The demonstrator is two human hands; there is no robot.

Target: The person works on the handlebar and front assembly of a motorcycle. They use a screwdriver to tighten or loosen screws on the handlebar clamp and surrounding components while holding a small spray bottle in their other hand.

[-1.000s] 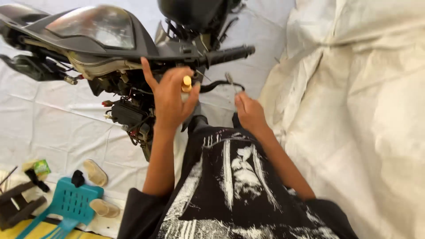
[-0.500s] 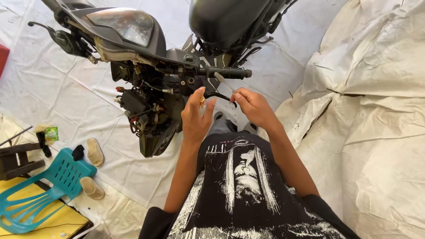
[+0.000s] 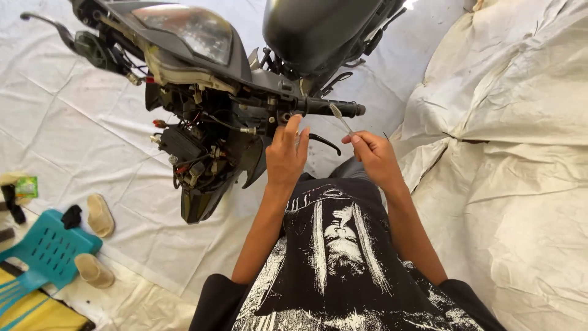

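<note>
Under handlebar grip [image 3: 331,107]: right hand [image 3: 375,156] pinching thin tool [image 3: 340,118]; left hand [image 3: 286,156] beside.

Makeshift motorcycle repair spot: stripped motorcycle [image 3: 208,92] with exposed wiring stood on white tarp [image 3: 73,147] covering the floor, teal plastic stool [image 3: 43,251], sandals [image 3: 101,214] alongside.

Slim metal tool [image 3: 340,118] beside black handlebar [image 3: 331,108]

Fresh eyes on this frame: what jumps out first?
A stripped black motorcycle fills the upper middle, headlight up and wiring exposed below it, parked on a white sheet. Just below its handlebar grip, the left hand reaches up to the bar while the right hand holds a thin metal tool pointed at it. A teal plastic chair and sandals sit far left.
</note>
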